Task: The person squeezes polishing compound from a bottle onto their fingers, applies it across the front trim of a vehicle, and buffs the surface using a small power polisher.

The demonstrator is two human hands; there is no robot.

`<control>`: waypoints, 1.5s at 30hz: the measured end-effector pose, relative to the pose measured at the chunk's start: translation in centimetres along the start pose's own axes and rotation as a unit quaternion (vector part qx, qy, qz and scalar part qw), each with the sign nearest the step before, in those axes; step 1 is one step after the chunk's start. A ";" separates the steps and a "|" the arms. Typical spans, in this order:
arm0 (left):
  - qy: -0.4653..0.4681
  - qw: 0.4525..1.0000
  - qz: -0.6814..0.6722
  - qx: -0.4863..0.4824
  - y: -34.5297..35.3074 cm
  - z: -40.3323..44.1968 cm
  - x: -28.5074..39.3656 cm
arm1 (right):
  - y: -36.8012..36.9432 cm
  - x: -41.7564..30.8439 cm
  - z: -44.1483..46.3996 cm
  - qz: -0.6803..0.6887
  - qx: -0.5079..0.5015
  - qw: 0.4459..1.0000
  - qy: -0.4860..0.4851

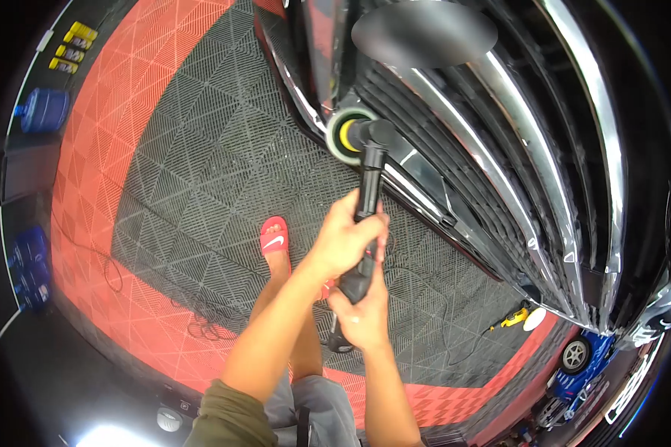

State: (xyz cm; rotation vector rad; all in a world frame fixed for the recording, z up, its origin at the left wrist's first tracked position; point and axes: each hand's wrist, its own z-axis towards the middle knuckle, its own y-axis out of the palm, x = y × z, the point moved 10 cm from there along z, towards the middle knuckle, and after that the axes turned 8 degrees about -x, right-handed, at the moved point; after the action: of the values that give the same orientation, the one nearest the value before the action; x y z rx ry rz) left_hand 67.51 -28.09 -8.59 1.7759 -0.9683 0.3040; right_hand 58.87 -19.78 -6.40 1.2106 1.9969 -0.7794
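Observation:
A black polisher (371,182) with a yellow and pale green round pad (341,135) is held in both hands. My left hand (344,235) is wrapped round the front of its body, close behind the head. Lower down, my right hand (365,309) grips the rear of the handle. The pad's rim is at the lower edge of a car's dark front bumper (417,195), beside the grille with its chrome bars (492,89). Whether the pad touches the paint cannot be told.
A yellow tool with a white pad (516,319) lies on the grey and red tiled floor (201,164). Cords (210,328) run over the tiles. Blue water jugs (45,110) and yellow-capped bottles (71,54) stand left. A blue vehicle (580,365) is at lower right.

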 end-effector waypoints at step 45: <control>0.012 0.999 -0.038 -0.003 -0.3 -0.5 -1.5 | -1.2 0.1 -0.3 0.000 0.007 0.998 -0.068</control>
State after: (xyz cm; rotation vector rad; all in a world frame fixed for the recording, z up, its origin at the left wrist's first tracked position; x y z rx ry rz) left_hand 66.87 -26.92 -9.56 1.7954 -0.8820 0.2729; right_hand 57.64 -19.99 -6.13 1.1351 1.8836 -0.8539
